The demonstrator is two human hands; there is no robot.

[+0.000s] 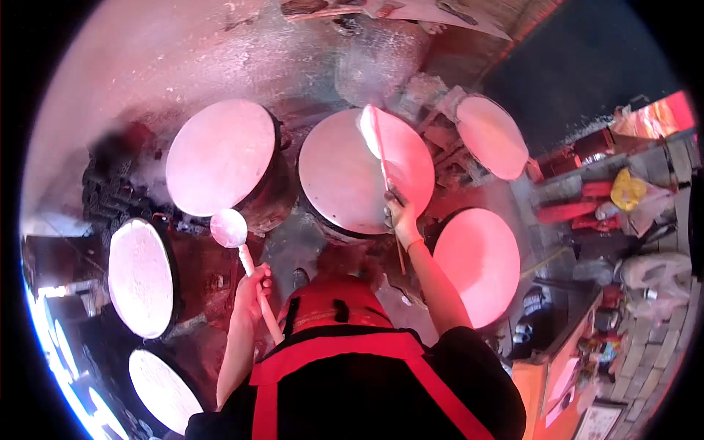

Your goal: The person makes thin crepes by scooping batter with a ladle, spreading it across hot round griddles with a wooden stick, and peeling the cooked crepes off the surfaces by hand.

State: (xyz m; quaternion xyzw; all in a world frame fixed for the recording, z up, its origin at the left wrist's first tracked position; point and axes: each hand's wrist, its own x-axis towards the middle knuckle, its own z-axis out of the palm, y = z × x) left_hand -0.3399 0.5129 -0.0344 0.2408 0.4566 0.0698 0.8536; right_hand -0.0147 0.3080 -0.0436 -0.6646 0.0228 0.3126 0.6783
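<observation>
My left hand [251,292] is wrapped round the pale handle of a ladle [229,229]. The ladle's round bowl is beside the near edge of the left-hand round pan [220,158]. My right hand [400,211] grips a long thin stick [382,155], which slants across the middle round pan [341,172]. Against the stick's far part lies a bright white strip [369,132]; whether it is part of a thin sheet on the pan I cannot tell. The right hand is over that pan's near right edge.
More round pans surround me: one at right [478,268], one at far right [491,137], others at left [141,279] and lower left [165,391]. Dark stacked cylinders [103,187] stand at far left. An orange counter [532,389] is at lower right, near a yellow-and-red bundle [628,190].
</observation>
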